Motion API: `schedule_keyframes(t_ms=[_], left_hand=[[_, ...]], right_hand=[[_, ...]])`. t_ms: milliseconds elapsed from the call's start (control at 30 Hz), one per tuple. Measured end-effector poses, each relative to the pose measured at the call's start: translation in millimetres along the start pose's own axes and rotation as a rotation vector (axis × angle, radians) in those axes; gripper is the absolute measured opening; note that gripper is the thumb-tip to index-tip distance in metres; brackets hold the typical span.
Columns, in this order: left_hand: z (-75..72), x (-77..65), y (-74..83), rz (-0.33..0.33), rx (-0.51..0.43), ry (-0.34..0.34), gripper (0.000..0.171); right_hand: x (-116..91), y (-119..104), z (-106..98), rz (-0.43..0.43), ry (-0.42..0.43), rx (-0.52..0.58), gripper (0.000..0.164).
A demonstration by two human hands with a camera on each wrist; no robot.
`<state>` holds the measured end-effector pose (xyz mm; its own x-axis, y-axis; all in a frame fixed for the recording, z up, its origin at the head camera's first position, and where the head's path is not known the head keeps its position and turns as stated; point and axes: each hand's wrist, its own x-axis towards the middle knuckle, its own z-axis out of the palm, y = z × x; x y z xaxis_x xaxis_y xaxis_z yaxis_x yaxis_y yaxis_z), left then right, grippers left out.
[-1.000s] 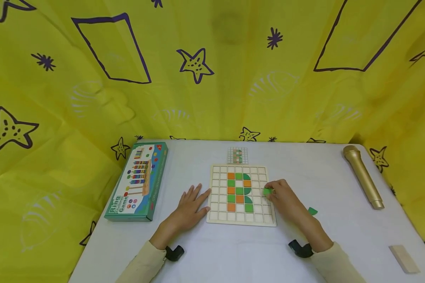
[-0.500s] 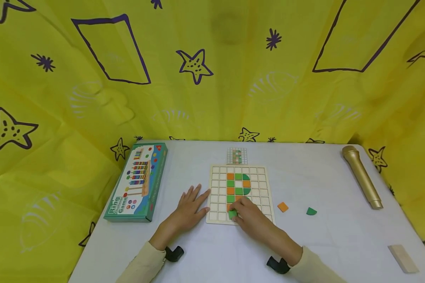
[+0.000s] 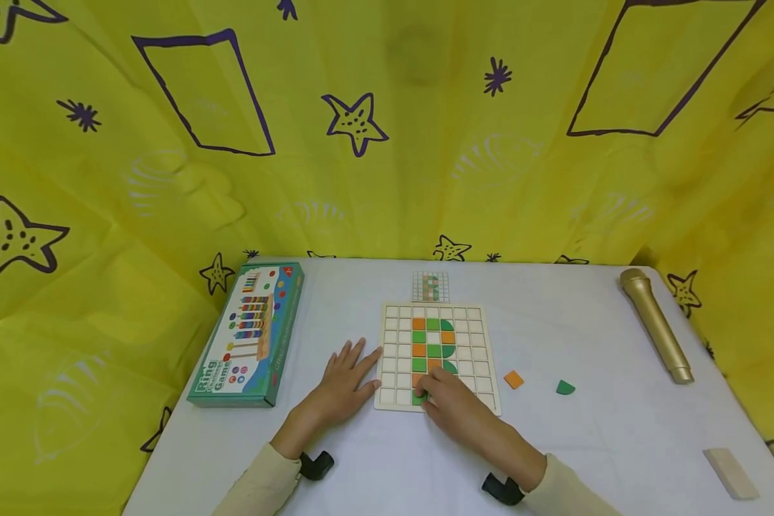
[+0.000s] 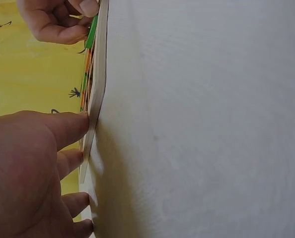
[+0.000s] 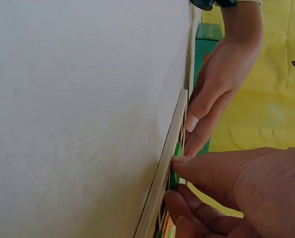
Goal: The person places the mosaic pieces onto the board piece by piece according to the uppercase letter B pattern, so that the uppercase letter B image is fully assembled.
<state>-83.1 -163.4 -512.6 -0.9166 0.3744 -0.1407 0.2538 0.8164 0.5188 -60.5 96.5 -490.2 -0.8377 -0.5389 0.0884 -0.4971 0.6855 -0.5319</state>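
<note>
A square wooden grid board lies on the white table, its cells partly filled with orange and green tiles, some of them rounded. My left hand is spread flat at the board's left edge, fingertips and thumb touching it. Over the bottom row, my right hand holds a green square tile between thumb and fingers. In the right wrist view the thumb presses on this green tile at the board's near edge, with the other fingers curled close by.
To the board's right lie a loose orange square tile and a dark green quarter-circle tile. A small pattern card is behind the board. A ring game box stands left; a gold microphone and a wooden block lie right.
My right hand has carried the green tile from the board's right side to its bottom row and lowered it there. The orange tile at the right came into sight. My left hand stays put.
</note>
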Motion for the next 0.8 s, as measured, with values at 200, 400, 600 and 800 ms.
schedule_keyframes(t_ms=[200, 400, 600, 800], left_hand=[[0.6, -0.4, -0.7, -0.003, -0.001, 0.002, 0.060], [0.3, -1.4, 0.8, -0.003, -0.006, -0.003, 0.061], [-0.6, -2.1, 0.9, -0.008, 0.001, -0.007, 0.061], [-0.4, -1.6, 1.5, -0.002, -0.004, -0.011, 0.060]], right_hand=[[-1, 4, -3, -0.055, 0.005, -0.052, 0.016], [-10, 19, -19, 0.052, -0.019, -0.019, 0.015], [-24, 53, -50, 0.254, 0.018, 0.020, 0.023], [-44, 87, -80, 0.410, 0.006, 0.036, 0.039]])
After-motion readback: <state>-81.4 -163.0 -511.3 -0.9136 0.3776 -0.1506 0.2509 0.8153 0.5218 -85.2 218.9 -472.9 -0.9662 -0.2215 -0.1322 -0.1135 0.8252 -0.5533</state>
